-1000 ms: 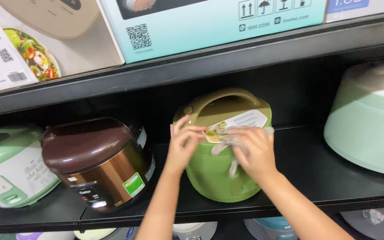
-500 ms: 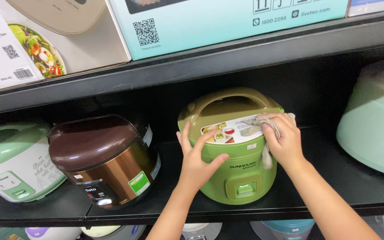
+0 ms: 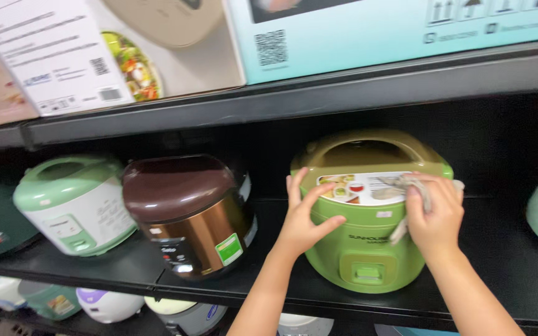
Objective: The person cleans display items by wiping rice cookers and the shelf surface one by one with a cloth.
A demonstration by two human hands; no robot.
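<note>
Since the earlier frame the right hand point(image 3: 434, 214) has shifted from the lid's top to its right front edge, and the view has dropped closer. Step in hand, by judgement: wiping the green rice cooker point(image 3: 368, 211), which stands on the black shelf point(image 3: 505, 274) beside a brown rice cooker point(image 3: 188, 211). The next pass calls for steady bracing. The left hand point(image 3: 303, 218) lies flat, fingers spread, against the cooker's left side. The right hand is closed around a grey cloth point(image 3: 409, 193) pressed on the lid.

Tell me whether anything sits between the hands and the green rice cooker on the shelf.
Only a cloth. The left hand lies bare against the green rice cooker, nothing between. The right hand presses a grey cloth onto the cooker's lid, so the cloth lies between them.
</note>
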